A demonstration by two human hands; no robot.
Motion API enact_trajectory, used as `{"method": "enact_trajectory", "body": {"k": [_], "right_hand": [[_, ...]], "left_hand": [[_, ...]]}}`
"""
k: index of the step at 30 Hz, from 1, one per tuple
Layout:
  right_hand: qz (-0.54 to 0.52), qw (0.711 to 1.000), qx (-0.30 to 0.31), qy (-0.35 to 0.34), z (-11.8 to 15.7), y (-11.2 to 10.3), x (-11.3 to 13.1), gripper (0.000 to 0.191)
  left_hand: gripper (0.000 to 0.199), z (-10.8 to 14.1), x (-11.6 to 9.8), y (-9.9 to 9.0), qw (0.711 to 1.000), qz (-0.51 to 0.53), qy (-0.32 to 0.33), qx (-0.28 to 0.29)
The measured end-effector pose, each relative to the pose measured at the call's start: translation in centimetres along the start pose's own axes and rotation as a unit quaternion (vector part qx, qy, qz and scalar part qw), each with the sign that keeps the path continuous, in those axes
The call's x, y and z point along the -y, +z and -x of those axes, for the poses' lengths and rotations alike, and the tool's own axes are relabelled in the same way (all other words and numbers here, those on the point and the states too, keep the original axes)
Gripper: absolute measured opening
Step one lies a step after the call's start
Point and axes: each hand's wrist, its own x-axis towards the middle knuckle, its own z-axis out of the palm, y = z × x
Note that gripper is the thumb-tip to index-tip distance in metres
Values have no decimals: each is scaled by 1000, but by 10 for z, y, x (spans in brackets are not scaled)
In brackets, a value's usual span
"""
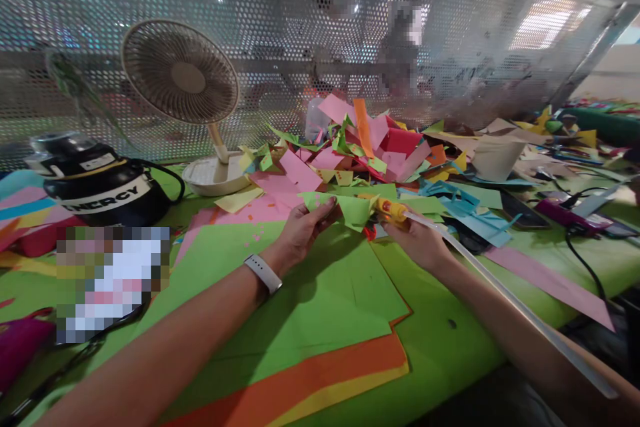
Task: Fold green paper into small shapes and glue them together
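My left hand (306, 230), with a pale watch band on its wrist, pinches a light green paper cutout (356, 211) above the stacked sheets. My right hand (417, 240) is wrapped round a yellow hot glue gun (393, 209). Out of the gun's back runs a long whitish glue stick (493, 273), passing over my right forearm. The gun's front end is close to the right end of the cutout; whether they touch I cannot tell. Beneath my hands lie large green paper sheets (310, 300), with orange and yellow sheets (340, 373) showing under them.
Behind my hands rises a heap of pink, green and red paper scraps (350, 140). A small fan (187, 77) and a black jug (105, 180) stand at left. To the right are blue paper strips (465, 203), a purple power strip (567, 215) and cables. A perforated metal screen (280, 27) closes the back.
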Motion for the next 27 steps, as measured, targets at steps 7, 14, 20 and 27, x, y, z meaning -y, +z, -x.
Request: {"method": "enact_trajectory", "body": {"k": [7, 14, 20, 27], "right_hand": [[-151, 982, -63, 96, -15, -12, -7, 30], [-235, 958, -128, 106, -15, -19, 7, 28], [-327, 939, -76, 76, -8, -24, 19, 33], [-271, 952, 129, 65, 5, -26, 62, 35]], "left_hand": [[25, 1, -1, -4, 999, -32, 4, 4], [19, 11, -25, -4, 997, -72, 18, 3], [24, 38, -33, -15, 996, -71, -33, -33], [27, 77, -33, -33, 993, -49, -49, -95]]}}
